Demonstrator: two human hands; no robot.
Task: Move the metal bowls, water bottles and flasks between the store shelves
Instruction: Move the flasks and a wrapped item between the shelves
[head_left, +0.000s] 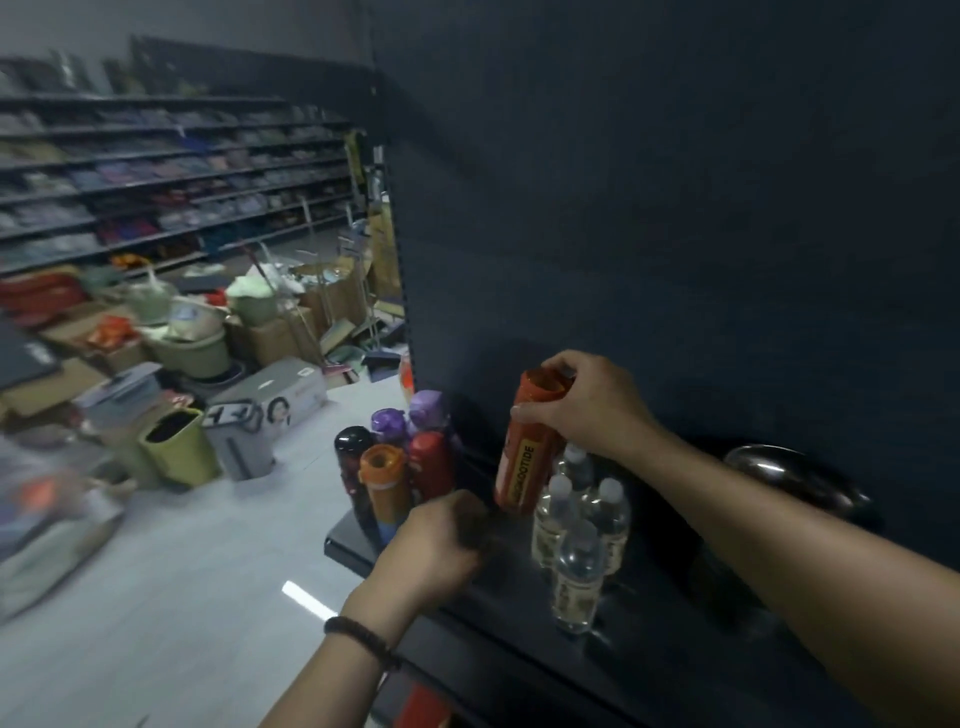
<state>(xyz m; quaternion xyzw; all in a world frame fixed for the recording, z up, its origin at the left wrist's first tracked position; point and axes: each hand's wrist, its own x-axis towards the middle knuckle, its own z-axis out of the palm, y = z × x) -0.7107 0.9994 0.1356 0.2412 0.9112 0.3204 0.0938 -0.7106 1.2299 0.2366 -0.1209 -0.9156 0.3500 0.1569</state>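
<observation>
Head, left hand (436, 551) blurred, right hand (587, 405) grips flask (524, 457)

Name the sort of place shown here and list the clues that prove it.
Probably a household-goods shop: long wall shelves of folded goods, boxes and plastic tubs piled on the floor, and flasks and water bottles grouped on a dark display shelf.

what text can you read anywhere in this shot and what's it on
"...COOTIDE": yellow label on the red flask in the right hand; first letters blurred.
Water bottles: labels too blurred to read.
Box on the floor: print too small to read.
</observation>
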